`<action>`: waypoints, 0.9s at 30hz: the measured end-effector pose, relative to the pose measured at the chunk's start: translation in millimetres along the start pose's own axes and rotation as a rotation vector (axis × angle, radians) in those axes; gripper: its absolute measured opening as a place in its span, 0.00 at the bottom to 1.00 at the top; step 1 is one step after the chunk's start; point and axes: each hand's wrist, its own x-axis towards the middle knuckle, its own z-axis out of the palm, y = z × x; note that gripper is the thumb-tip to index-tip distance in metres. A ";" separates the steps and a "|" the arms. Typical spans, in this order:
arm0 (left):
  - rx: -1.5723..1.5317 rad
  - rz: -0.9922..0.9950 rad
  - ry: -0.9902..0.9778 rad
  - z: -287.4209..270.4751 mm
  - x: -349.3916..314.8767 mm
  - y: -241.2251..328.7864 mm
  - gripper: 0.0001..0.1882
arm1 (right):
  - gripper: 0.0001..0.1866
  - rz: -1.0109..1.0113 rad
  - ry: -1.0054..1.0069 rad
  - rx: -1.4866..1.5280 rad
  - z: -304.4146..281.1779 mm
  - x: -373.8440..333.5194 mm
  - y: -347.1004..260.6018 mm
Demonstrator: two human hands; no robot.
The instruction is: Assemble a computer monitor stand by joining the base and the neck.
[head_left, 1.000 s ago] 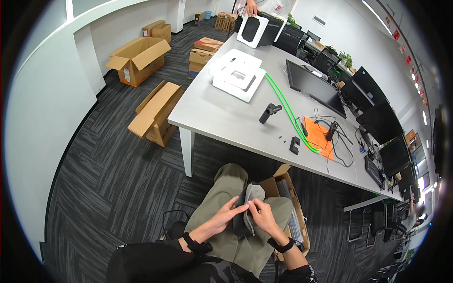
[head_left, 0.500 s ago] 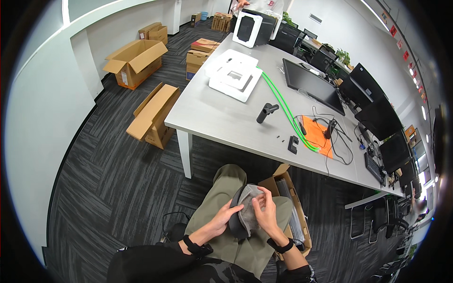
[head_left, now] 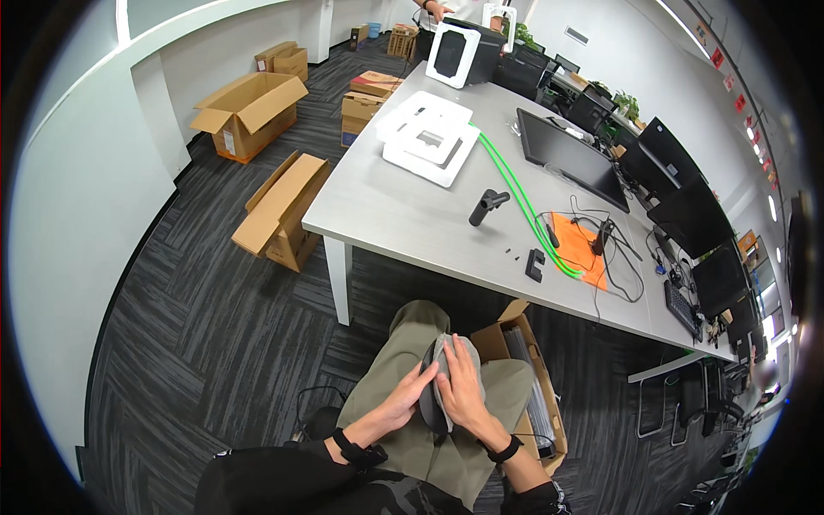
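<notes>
A soft, grey fabric item with a curved black edge (head_left: 435, 419) lies near-to-far along the lap. The left hand (head_left: 405, 402) grips its left side; the right hand (head_left: 464, 395), flat, fingers extended, covers its right.

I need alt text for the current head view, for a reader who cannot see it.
A seated person's left hand grips a soft grey-and-black fabric item above olive trousers, while the right hand lies flat against it. Ahead, a grey table bears white panels and a monitor lying flat; cardboard boxes stand on the carpeted floor.
</notes>
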 end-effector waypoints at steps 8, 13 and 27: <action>-0.015 0.007 0.027 -2.1 0.7 3.2 0.31 | 0.29 -0.048 0.030 0.014 2.0 -8.9 -1.7; -0.047 0.007 0.027 -0.9 0.2 6.8 0.28 | 0.25 -0.008 0.040 0.088 -2.2 -12.3 7.3; 0.034 0.064 0.078 1.5 0.3 7.7 0.30 | 0.22 0.230 0.335 0.612 -16.8 -9.0 -6.8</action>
